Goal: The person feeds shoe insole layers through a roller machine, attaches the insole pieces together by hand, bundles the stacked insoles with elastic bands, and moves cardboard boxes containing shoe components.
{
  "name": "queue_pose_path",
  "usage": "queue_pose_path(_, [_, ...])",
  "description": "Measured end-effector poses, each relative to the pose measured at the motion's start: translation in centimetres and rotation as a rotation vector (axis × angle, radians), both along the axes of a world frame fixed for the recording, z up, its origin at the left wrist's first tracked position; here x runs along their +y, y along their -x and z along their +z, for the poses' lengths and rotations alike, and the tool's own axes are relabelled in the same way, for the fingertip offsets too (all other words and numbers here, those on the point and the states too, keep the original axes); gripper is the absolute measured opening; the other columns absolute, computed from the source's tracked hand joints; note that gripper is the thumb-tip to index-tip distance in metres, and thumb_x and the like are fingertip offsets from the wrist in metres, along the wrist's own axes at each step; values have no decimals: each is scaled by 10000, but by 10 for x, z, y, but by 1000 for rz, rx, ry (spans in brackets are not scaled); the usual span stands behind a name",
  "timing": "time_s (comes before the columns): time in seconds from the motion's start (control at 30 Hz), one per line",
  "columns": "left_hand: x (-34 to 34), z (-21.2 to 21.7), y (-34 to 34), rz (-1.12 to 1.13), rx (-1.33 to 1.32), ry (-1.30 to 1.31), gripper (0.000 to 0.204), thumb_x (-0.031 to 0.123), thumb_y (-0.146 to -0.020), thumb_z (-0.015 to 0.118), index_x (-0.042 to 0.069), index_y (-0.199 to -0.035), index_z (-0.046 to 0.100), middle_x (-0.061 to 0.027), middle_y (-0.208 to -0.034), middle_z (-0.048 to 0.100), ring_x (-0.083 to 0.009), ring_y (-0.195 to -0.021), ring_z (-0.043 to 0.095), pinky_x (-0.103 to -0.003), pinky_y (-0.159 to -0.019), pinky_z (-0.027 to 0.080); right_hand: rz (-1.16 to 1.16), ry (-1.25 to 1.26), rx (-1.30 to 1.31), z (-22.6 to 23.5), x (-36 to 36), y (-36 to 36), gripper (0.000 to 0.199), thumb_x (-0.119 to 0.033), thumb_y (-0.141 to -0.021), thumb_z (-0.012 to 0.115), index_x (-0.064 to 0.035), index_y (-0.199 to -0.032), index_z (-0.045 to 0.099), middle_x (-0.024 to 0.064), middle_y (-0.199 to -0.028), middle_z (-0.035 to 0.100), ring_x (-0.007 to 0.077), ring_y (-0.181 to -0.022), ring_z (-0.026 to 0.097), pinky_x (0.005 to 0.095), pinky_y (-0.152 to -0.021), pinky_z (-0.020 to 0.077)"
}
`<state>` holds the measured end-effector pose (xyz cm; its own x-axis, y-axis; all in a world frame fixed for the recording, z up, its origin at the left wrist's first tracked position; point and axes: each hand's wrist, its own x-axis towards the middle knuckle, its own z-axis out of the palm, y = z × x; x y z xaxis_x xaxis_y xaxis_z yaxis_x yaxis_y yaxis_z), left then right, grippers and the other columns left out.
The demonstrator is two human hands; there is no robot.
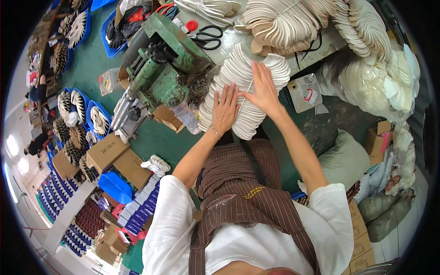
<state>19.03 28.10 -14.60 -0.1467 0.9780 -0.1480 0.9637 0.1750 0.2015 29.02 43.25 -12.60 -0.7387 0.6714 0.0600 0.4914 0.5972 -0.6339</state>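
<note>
A tied bundle (244, 82) of white, curved, flat pieces lies in front of the person, its far end toward the table (227, 40) and its near end by the lap; what bears it from below is hidden. The left grip (223, 109) rests flat on the bundle's left side, fingers spread apart; the right grip (263, 89) lies across its upper right, fingers nearly together and thumb out. Neither is clamped on anything. A thin pale tie (250, 84) crosses between them. Just to the left stands a green machine (188, 50).

One piece alone is probably light and bendable, but the stack looks bulky and moderately heavy. The pieces seem soft enough to yield under the palms, hardly fragile, yet likely to slide and fan out if pushed unevenly. Broad pressure from both sides, near the tie, should hold it best; lifting by the tie alone could let the ends sag
</note>
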Motion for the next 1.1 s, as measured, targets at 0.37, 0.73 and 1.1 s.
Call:
queue_pose_path(0.37, [-17,-13,6,186,-101,-102,404,251,-872,528,162,-1264,488,-87,-1401,359,-244,-1342,264,-514,-1072,179,175,86,-282,-52,40,30,1282,-382,-444,826,-25,-1432,90,210,-1268,428,387,-1145,426,460,-976,325])
queue_pose_path(0.73, [4,-17,-19,132,-61,-67,368,118,-780,511,108,-1147,543,-97,-1273,467,-318,-1310,291,-609,-1050,149,-240,297,9,-5,21,46,1249,-270,-473,839,1,-1422,75,263,-1198,496,405,-1078,497,478,-963,351])
queue_pose_path(1.1, [42,-13,24,94,-111,-104,377,66,-714,586,56,-1090,588,-91,-1269,486,-310,-1323,279,-478,-1093,199,-318,1407,1259,98,59,16,943,-578,-700,605,-85,-1413,232,108,-1422,307,313,-1257,372,430,-1031,364])
